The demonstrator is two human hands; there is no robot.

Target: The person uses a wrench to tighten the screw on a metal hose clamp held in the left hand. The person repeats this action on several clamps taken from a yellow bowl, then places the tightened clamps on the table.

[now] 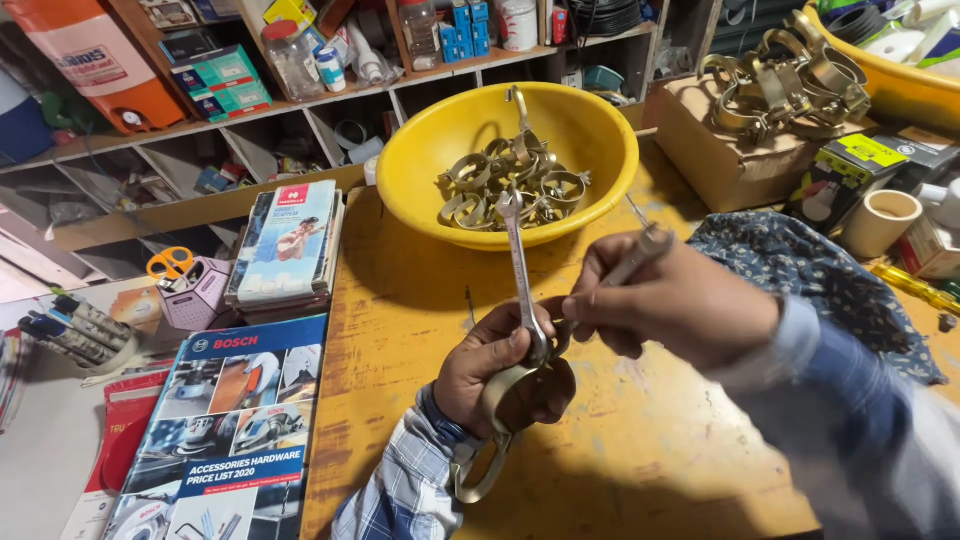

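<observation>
Clamp (505,400): brass-coloured ring, held in the left hand (500,375) low over the table (640,470), a second loop hanging under the wrist.
Spanner (520,270): pinned against the clamp by the left fingers, its open end pointing toward the bowl (420,170).
Right hand (670,305): closed round a thin tool (640,250) (probably a screwdriver; it is blurred).
Progress: one clamp in hand, its fastening apparently unfinished.
Counts: roughly a dozen clamps in the bowl; another heap (785,85) on a box; one spanner.
</observation>
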